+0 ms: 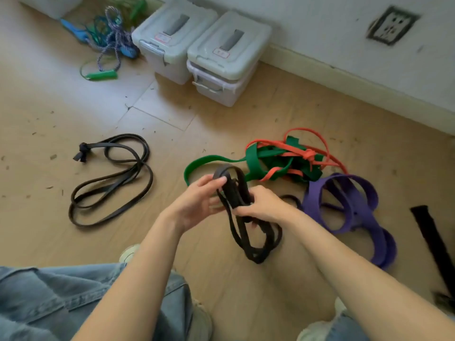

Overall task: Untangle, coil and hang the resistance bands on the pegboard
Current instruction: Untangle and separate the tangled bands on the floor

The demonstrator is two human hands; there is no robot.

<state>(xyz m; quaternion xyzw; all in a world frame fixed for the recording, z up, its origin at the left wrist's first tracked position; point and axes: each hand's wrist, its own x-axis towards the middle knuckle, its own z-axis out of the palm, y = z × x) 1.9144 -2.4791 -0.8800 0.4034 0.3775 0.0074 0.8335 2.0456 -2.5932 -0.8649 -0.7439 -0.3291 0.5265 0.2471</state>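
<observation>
— so, what are the hands doing?
— both grip a black band (242,217): left hand (197,203) pinches its upper loop, right hand (261,205) curls round the middle, coils hanging below.
— and beyond the grip?
— purple band (349,205) just right of it; green band (258,156) tangled with an orange band (307,153) beyond; another black band (115,178) lies well left, on the floor (221,119).

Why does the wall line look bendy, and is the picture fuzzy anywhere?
Head view: the wide lens bows the baseboard near the frame's edge; the far ropes and wall socket look soft and smeary; the hands' black band is sharper; light is soft, shadows faint.
</observation>
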